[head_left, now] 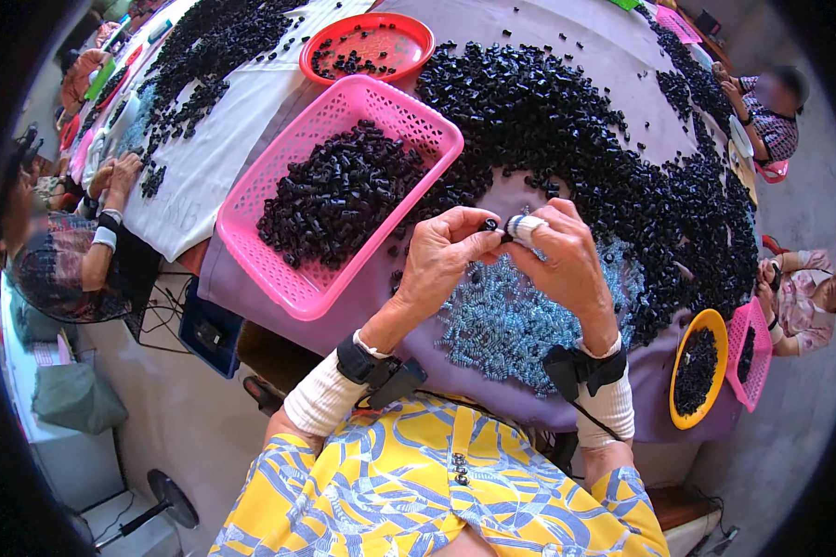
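Note:
My left hand [443, 257] pinches a small black plastic piece [489, 225] between thumb and fingertips. Close against it, my right hand [571, 262] has its fingers pressed together; a white band wraps one finger. Whatever those right fingertips grip is too small to make out. Below both hands spreads a heap of small, clear bluish pieces [511, 320] on the purple cloth. Beyond lies a large pile of black plastic pieces [539, 111]. To the left, a pink perforated basket [283, 292] holds many more black pieces [344, 190].
A red round tray [381, 28] with scattered black pieces sits behind the basket. At right stand a yellow bowl [675, 408] of black pieces and another pink basket [760, 348]. People sit around the table at left and right. A dark blue crate [204, 330] is below the table's left edge.

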Demonstrator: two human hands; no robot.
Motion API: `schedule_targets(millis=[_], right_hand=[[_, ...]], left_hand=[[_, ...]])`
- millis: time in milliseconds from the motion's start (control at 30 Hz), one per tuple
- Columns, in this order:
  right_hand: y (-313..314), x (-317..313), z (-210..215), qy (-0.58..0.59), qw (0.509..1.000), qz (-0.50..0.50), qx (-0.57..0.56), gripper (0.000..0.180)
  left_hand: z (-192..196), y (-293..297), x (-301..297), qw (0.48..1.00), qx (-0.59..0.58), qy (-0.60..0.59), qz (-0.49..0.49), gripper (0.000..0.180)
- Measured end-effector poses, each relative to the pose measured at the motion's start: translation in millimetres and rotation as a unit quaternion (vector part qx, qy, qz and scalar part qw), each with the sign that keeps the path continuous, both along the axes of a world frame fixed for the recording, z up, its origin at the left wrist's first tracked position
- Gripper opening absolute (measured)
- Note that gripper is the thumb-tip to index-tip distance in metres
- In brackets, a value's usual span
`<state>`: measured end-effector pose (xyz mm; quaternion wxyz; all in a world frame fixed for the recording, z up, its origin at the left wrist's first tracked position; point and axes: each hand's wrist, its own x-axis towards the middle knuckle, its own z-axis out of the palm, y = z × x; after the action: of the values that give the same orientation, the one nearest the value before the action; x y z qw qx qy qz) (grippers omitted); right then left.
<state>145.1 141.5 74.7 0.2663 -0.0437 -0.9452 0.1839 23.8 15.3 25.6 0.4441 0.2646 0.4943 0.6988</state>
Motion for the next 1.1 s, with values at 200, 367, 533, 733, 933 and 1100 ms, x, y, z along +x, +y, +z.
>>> schedule_targets(millis=[200,367,533,733,933,1100], right_hand=[[1.0,-4.2,-6.7,0.080,0.993,-0.047,-0.070,0.017],[-1.6,-5.4,-7.8,0.072,0.994,-0.041,-0.071,0.015],[-2.1,-5.0,-9.0,0.068,0.996,-0.023,-0.056,0.014],[-2.0,-1.3,-9.3,0.045,0.999,-0.014,-0.026,0.014],[-4.4,0.0,-9.6,0.054,0.998,-0.019,-0.033,0.012],[-5.1,2.7,-11.4,0.065,0.995,-0.034,-0.064,0.013]], left_hand=[[-2.0,-0.2,-0.2,1.000,0.005,0.015,-0.001,0.023],[0.0,-0.3,1.7,0.997,-0.010,0.072,0.009,0.025],[-0.3,-1.6,0.2,0.992,-0.030,0.119,0.014,0.024],[2.3,-1.8,1.2,0.985,-0.047,0.166,0.028,0.022],[-2.2,-1.1,1.4,0.979,-0.025,0.200,0.025,0.022],[6.2,-1.9,2.5,0.980,-0.024,0.195,0.009,0.023]])
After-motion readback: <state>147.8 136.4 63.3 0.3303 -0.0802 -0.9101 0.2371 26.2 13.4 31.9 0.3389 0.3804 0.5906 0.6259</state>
